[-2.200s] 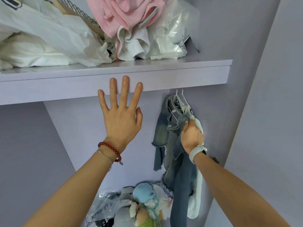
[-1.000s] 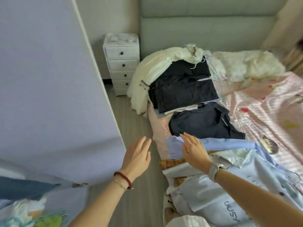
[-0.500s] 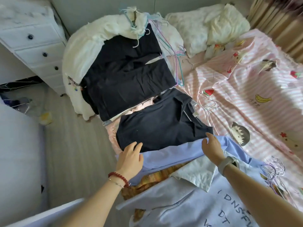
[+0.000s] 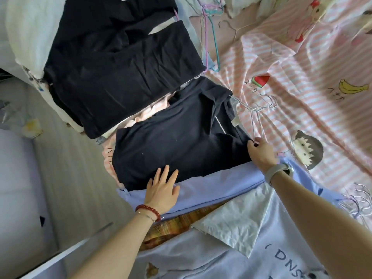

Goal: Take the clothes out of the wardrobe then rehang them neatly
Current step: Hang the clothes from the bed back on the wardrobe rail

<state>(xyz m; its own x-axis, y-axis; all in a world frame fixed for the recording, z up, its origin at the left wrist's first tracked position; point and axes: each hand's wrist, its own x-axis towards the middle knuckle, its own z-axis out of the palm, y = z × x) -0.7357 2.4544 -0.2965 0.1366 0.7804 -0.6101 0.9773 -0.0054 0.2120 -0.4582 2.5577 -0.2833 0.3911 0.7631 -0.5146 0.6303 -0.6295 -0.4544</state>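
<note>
Pink striped bedding (image 4: 314, 63) carries the heap of clothes, each garment laid out with its hanger. Her left hand (image 4: 163, 190) lies flat, fingers spread, on the dark shirt (image 4: 181, 141) at its lower edge; her right hand (image 4: 261, 153) pinches that shirt's corner beside a wire hanger (image 4: 256, 115). She seems to be picking it up for rehanging (lifting by the hanger looks wiser).
</note>
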